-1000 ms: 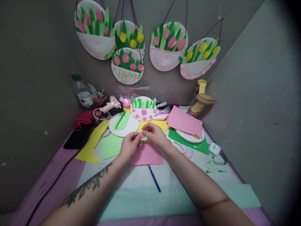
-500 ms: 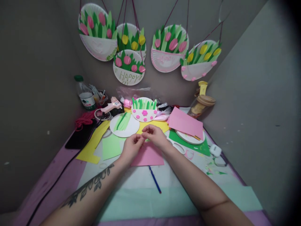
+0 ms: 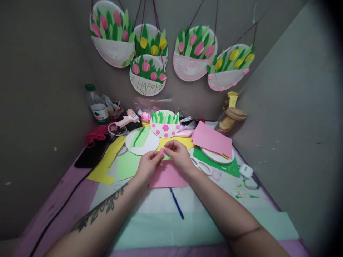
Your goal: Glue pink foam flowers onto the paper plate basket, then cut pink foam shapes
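Note:
A small pink paper piece [image 3: 162,152] is pinched between the fingertips of my left hand [image 3: 149,165] and my right hand [image 3: 178,155]. Both hands are closed and nearly meet over a pink paper sheet [image 3: 168,178]. Just below that sheet lies a blue pencil [image 3: 177,203]. To the left of my hands is a white paper disc [image 3: 154,142] with green paper strips [image 3: 140,137] on it. Beyond my hands stands a half-plate basket [image 3: 165,130] with pink flowers and green paper leaves. White-handled scissors [image 3: 204,168] lie beside my right wrist.
Pink sheets [image 3: 213,138] lie over a plate and green paper [image 3: 233,170] at right. A pink glue gun [image 3: 128,118], a bottle [image 3: 98,105] and a black phone [image 3: 89,157] are at left. A lidded cup [image 3: 230,117] stands back right. Paper-plate baskets [image 3: 195,69] hang on the wall.
My hands have parted slightly and turned, so the small pink piece between the fingertips now shows. The things on the table have stayed in place; the view has shifted slightly.

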The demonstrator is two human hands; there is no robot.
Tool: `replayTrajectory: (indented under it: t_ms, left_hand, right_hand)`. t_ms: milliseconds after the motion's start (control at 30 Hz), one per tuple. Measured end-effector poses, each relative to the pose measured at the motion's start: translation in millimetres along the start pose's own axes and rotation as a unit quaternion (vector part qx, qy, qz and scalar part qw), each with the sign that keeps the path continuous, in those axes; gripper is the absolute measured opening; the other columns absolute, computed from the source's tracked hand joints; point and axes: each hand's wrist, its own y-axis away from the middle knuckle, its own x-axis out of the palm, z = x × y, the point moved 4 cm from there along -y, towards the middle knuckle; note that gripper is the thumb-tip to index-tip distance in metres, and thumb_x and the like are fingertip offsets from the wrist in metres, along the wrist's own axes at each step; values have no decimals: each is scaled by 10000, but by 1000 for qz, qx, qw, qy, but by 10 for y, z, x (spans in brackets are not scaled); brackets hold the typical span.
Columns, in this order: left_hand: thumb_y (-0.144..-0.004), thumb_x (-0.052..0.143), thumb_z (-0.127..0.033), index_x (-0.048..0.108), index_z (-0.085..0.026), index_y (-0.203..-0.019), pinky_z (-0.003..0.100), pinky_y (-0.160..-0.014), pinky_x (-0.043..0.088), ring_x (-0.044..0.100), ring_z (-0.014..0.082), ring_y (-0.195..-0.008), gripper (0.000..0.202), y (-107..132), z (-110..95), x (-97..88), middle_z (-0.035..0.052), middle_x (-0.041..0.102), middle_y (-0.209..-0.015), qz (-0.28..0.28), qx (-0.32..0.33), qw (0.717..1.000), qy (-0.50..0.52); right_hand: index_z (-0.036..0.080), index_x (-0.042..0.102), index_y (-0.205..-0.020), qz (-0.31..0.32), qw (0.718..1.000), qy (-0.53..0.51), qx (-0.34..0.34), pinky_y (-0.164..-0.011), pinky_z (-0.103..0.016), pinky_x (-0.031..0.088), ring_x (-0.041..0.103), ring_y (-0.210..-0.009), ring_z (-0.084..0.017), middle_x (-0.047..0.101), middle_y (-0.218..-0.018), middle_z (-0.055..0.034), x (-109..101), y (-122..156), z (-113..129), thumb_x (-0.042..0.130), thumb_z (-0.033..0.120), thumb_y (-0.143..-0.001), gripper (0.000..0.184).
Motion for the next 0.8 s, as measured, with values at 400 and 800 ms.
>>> replayTrajectory:
  t_ms: [400,800]
  left_hand:
    - [-661,718,-488,617,-139,-637,212,-500,377,468,87,-479,364,34,-42,5,-17,550,-523,-29,-2,999,-24]
    - [-660,746,-447,632,-116,-721,184,-452,358,460,57,-457,355,11,5,-28,-26,553,-559,-35,-17,998,51]
  right_hand:
    - [196,562,-761,-72,997,-16,-11,-636,-273,468,550,-645,-141,572,-697,14,49,73,-34,643,270,-692,129]
    - [201,552,-886,-30,999,-23,-6,-644,-253,487,596,-745,-146,609,-809,-9,126,92,-96,638,266,-705,210]
